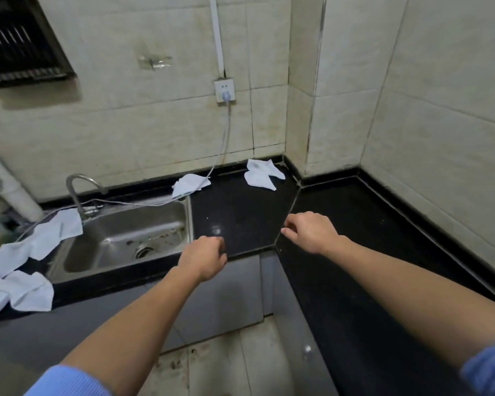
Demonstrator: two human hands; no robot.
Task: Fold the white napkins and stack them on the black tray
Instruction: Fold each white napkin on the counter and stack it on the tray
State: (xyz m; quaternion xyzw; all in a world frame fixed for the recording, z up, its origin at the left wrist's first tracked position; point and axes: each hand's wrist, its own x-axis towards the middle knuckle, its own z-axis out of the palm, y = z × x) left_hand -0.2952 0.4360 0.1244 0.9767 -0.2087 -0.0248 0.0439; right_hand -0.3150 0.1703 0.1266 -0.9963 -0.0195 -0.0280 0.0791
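Two bare hands hover near the middle of the frame over the front edge of the black stone desk [240, 212]; the left hand [205, 258] has its fingers curled under and holds nothing; the right hand [312, 232] is likewise curled and empty. Crumpled white cloth napkins lie unfolded on the desk, well apart from both hands; one napkin [263, 174] sits upper centre-right, in the corner by the tiled wall; another napkin [190, 184] lies left of it, crossed by a thin white cable [222, 147]; further napkins [55, 232] spread at the left edge, beside the stainless steel sink [189, 221].
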